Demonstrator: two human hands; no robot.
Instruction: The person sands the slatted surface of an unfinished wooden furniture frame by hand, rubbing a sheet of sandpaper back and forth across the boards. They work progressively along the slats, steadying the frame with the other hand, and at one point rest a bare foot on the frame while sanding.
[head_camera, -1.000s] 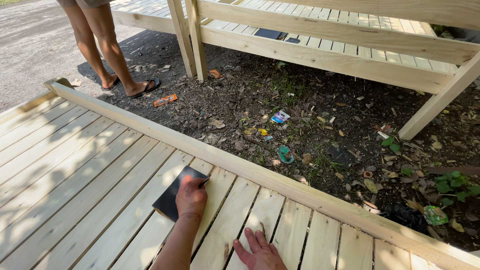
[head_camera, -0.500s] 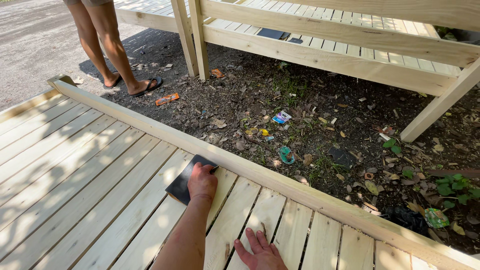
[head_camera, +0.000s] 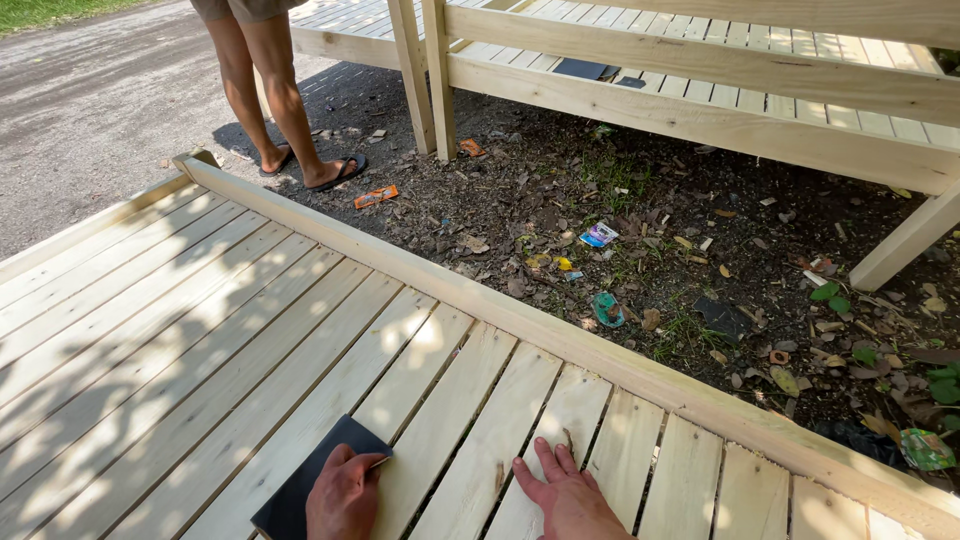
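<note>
Fingers of the left hand (head_camera: 343, 495) were curled down onto a dark sheet of sandpaper (head_camera: 312, 475), pressing it flat against the boards of the wooden deck (head_camera: 180, 330). Whether they gripped the sheet's edge or only pushed on it could not be told. The right hand (head_camera: 570, 495) lay palm down on the boards just beside it, fingers spread apart and straight, holding nothing.

Compared with half a second earlier, the left hand and the sandpaper had slid back along the boards, away from the raised rail (head_camera: 560, 335) at the deck's far edge and toward the near edge, so that the sheet now lay close to the bottom of the view. The right hand had kept its place on the planks.

Beyond the rail lay bare soil scattered with leaves and scraps of litter (head_camera: 598, 236). Another person's legs (head_camera: 262, 90), in sandals, stood near the deck's far left corner, on the ground beside a second timber frame (head_camera: 700, 90).
</note>
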